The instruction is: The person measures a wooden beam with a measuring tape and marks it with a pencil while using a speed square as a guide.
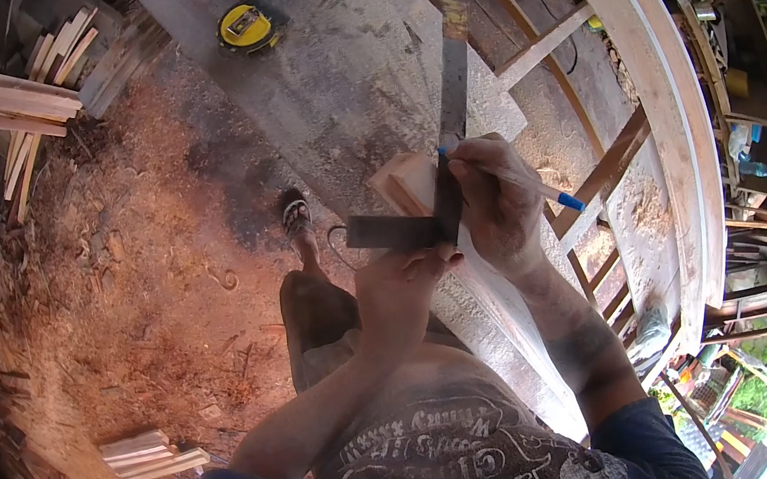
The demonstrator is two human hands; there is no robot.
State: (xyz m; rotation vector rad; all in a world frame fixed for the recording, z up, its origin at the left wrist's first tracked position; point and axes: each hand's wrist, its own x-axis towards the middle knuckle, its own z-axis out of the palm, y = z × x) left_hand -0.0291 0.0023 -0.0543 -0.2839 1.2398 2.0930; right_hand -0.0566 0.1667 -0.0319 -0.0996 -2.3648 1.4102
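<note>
In the head view, a metal try square (450, 76) with a dark handle lies across a short pale wood piece (400, 181), its long blade pointing away from me. My left hand (401, 292) is closed below the square's corner, gripping the square and the wood together. My right hand (498, 195) is closed round a white pen with a blue cap (568, 200), its tip at the blade's edge near the corner. The wood is largely hidden by the square and my hands. A yellow tape measure (246, 24) rests farther up on the dusty grey work surface (316, 78).
A large wooden frame (658, 92) with crossbars runs along the right. Wood offcuts (17, 113) are stacked at upper left and more (150, 451) lie at lower left on the sawdust-covered floor (204, 320). Cluttered shelves (757, 106) stand at far right. My sandalled foot (296, 213) shows below.
</note>
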